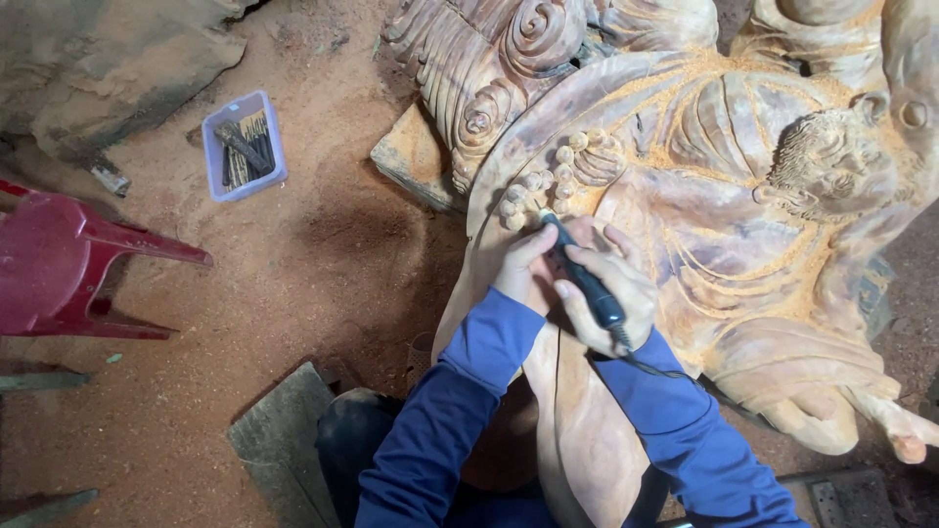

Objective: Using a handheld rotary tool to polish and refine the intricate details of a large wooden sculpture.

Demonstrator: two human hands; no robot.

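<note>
At far left a red plastic stool [68, 264] lies tipped on the sawdust-covered ground [293, 264], with a pale blue tray of carving bits [245, 145] beyond it. A grey board [284, 445] lies nearer the person's knee. At centre, the left hand [523, 264] presses its fingers together on the large wooden carving [724, 225], bracing the tip of a black rotary tool [584, 279]. The right hand [616, 298] is wrapped around the tool's body like a pen, its bit touching the carved beads [548, 181].
</note>
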